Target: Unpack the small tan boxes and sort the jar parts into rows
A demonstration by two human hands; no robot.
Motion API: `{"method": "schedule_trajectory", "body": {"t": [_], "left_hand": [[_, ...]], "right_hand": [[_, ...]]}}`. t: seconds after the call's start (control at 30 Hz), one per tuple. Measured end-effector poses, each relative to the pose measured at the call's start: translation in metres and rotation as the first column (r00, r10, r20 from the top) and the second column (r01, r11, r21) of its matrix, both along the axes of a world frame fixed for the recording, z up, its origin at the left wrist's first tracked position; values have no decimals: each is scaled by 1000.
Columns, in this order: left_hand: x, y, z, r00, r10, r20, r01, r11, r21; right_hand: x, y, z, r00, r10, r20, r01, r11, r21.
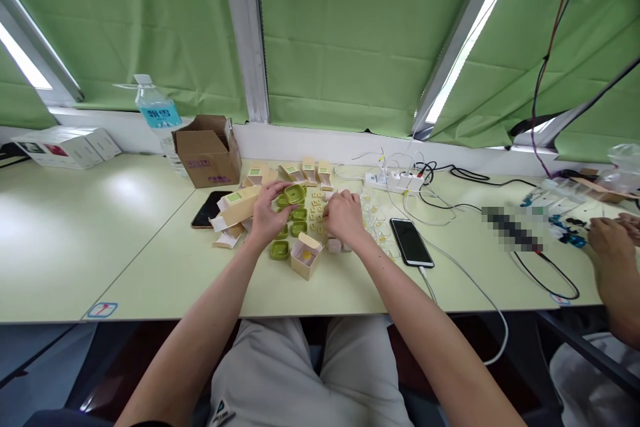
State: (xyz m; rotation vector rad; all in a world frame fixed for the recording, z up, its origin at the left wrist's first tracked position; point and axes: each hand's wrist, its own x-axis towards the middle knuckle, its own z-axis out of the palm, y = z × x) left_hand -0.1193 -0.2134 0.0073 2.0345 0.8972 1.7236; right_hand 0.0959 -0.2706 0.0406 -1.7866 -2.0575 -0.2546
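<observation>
My left hand (266, 215) is closed on a small olive-green square container (295, 194), raised over several similar green containers (280, 250) set in columns. To the right of them, my right hand (345, 215) has its fingers bent and pinched just beside rows of tiny yellow pieces (315, 203). What sits between those fingertips, if anything, is too small to make out. Pale pink blocks (334, 245) lie partly under my right hand. Clear plastic pieces (374, 217) spread out to its right. An open cream carton (306, 260) stands in front, something yellow inside.
Cream cartons (240, 207) lie left of my left hand, over a dark phone (207, 210). Behind are a brown cardboard box (213, 153) and water bottle (157, 113). A charging phone (411, 242), power strip (395, 180) and cables occupy the right, near another person's hand (613, 243).
</observation>
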Motion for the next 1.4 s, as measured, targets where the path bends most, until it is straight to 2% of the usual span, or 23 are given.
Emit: {"method": "schedule_trajectory", "body": {"t": [0.07,0.13,0.2,0.3,0.37,0.43,0.6,0.7,0.77,0.9,1.0,1.1,1.2,1.27,1.33,1.4], "left_hand": [[1,-1,2,1000,-19,13,19,1000,-12],[2,-5,7,998,-51,24,52,998,-30],[4,-11,16,994,-105,22,106,994,-32],[10,-24,33,978,-206,-21,206,979,-4],[16,-34,44,963,-260,-72,261,965,4],[20,-44,51,947,-296,-123,297,955,-10],[18,-63,53,906,-333,-262,325,943,-74],[3,-78,47,937,-202,-285,209,978,-5],[-8,-92,38,959,-66,-275,81,996,45],[-22,-121,10,958,163,-235,-138,983,119],[-23,-137,-9,945,230,-234,-200,969,142],[-15,-148,-20,887,314,-338,-286,949,131],[3,-157,-27,757,416,-503,-431,898,94],[15,-162,-31,702,429,-569,-470,879,84],[24,-165,-36,690,430,-582,-463,880,101],[23,-168,-41,711,444,-546,-442,885,144]], "right_hand": [[10,-7,16,992,37,-120,-25,994,103],[18,-18,34,969,139,-204,-89,967,239],[23,-31,51,935,311,-169,-246,914,322],[25,-48,66,874,485,-9,-458,832,314],[25,-56,67,865,501,18,-479,815,326],[26,-62,60,870,492,-39,-446,817,366],[48,-85,31,844,481,-236,-364,838,406],[77,-106,11,871,420,-254,-323,880,349],[96,-120,-3,912,369,-180,-310,906,290],[118,-137,-28,950,309,-38,-296,935,195],[118,-139,-39,953,303,-15,-295,937,189],[111,-135,-37,944,328,-37,-310,919,243],[94,-124,-27,930,362,-60,-328,895,303],[80,-114,-20,921,385,-63,-348,883,315],[64,-102,-15,915,398,-60,-364,882,299],[49,-89,-13,914,403,-53,-376,888,266]]}}
